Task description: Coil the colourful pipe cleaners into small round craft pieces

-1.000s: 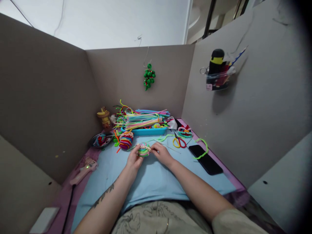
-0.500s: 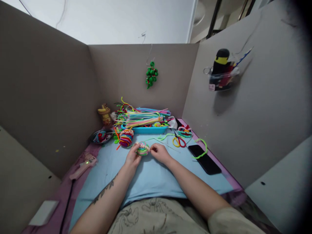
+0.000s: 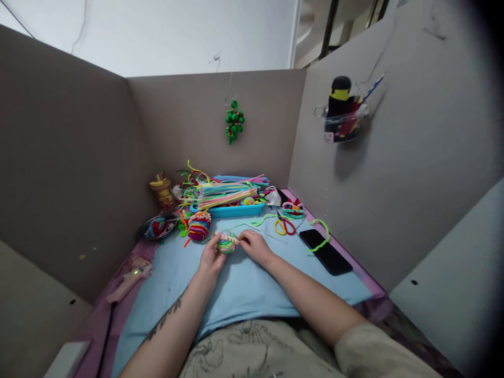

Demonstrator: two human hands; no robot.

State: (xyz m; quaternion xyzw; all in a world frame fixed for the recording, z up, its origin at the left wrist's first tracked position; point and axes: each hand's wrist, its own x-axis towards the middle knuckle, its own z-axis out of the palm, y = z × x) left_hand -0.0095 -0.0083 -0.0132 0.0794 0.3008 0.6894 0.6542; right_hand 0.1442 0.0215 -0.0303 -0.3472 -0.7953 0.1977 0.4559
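A small striped ball of coiled pipe cleaners (image 3: 227,242), in pink, green and cream, is held above the blue cloth. Gripping its left side is my left hand (image 3: 210,256), with the fingers closed round it. My right hand (image 3: 255,245) is closed in a pinch at the ball's right edge; what lies between its fingertips is too small to make out. Just behind and left of the ball is a larger rainbow-striped pipe-cleaner ball (image 3: 199,227). Scissors with red and yellow handles (image 3: 284,226) lie beyond my right hand.
A blue tray (image 3: 236,211) piled with pipe cleaners (image 3: 224,193) stands at the back. To the right lies a black phone (image 3: 326,253) with a green pipe cleaner (image 3: 325,236) across it. On the left are a dark bowl (image 3: 144,234) and a pink glue gun (image 3: 128,281).
The camera has turned slightly right, so the surroundings sit further left in view. Both hands stay at the small ball, with little visible change in grip.
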